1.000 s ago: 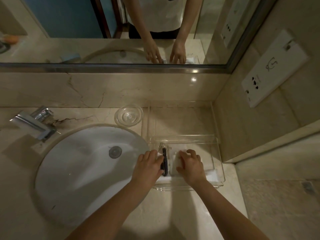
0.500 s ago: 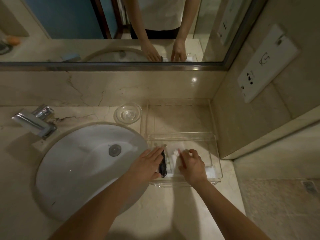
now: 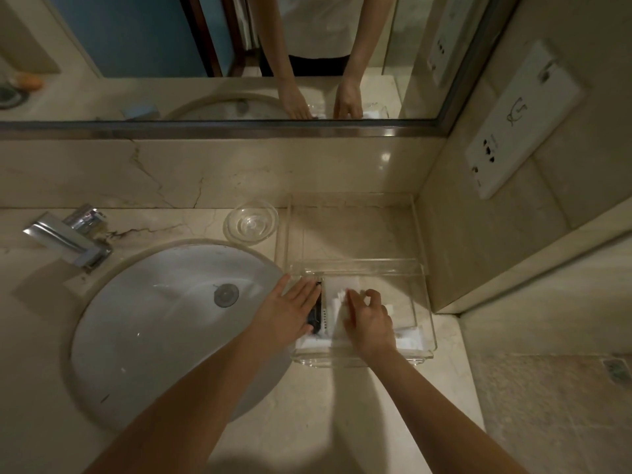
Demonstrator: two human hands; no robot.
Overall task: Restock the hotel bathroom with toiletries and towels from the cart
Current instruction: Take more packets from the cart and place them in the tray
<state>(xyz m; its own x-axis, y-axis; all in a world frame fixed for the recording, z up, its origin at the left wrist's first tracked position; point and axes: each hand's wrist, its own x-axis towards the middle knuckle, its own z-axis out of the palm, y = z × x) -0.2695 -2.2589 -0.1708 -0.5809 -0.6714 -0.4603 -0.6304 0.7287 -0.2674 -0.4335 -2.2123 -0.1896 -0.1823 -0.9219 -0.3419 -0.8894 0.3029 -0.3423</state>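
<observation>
Beige marble for the desk [image 3: 164, 224], veined in dark brown near the tap [image 3: 68, 237], itself bright chrome. White in the sink [image 3: 154, 330], grey at the drain [image 3: 225, 294]. Clear, colourless dish [image 3: 251, 222] and tray [image 3: 429, 319]. Black on the packet [image 3: 316, 314], with a line of small white print; plain white on the sachets [image 3: 337, 295] beside it. White socket plate [image 3: 523, 121] with black holes and a thin dark line drawing. Silver mirror frame [image 3: 219, 130]; reflected above it, blue wall [image 3: 136, 35], white shirt [image 3: 321, 25], pale blue block [image 3: 140, 111], orange blur [image 3: 30, 82]. Speckled beige floor [image 3: 547, 415].
</observation>
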